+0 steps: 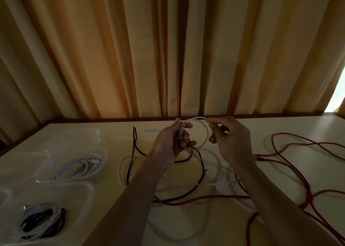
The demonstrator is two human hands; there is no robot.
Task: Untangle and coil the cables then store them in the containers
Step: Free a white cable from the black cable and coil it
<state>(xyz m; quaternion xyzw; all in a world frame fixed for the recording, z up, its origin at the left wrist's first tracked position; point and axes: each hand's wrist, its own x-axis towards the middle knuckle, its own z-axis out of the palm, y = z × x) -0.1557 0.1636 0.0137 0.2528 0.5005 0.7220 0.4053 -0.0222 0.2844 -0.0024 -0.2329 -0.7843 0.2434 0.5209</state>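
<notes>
Both hands raised over the table (280, 126), left hand (173, 141) clutching the white cable coil (202, 132), right hand (229, 135) pinching its tail: best laid in even loops, clear of the black cable (200, 158) below.

Dim room, orange-tan curtains (168, 49) behind a pale table (280, 126).

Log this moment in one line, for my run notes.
coiling | left hand holds white cable coil | right hand pinches loop | red cable loose
</notes>
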